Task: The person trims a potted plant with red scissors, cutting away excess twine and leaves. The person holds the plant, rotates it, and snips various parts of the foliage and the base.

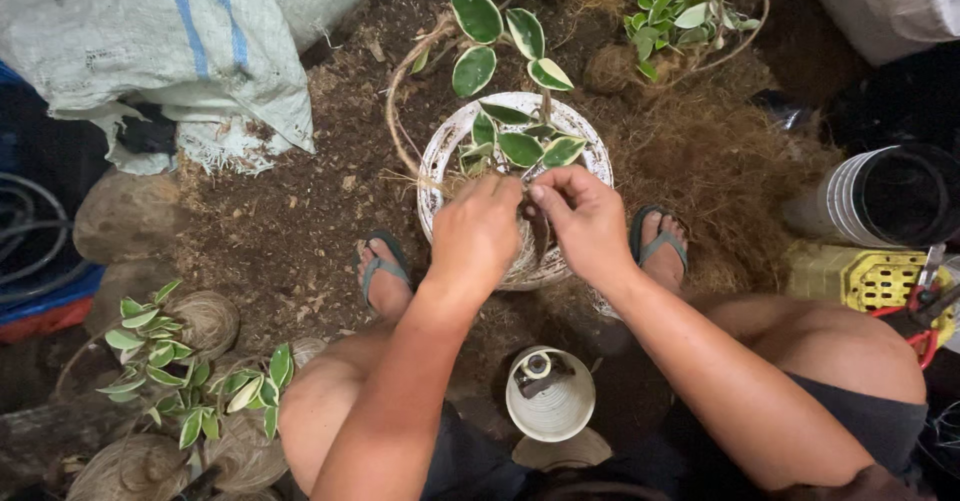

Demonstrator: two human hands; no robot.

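Variegated plant [515, 141] in white pot [440, 156] is pinched at the stem base by left hand [478, 233] and right hand [585, 219]; stems look light, snappable (leaves best avoided).

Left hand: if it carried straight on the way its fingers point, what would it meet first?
The left hand points up-frame over the white pot. It would likely meet the variegated plant in that pot first, though depth is unclear.
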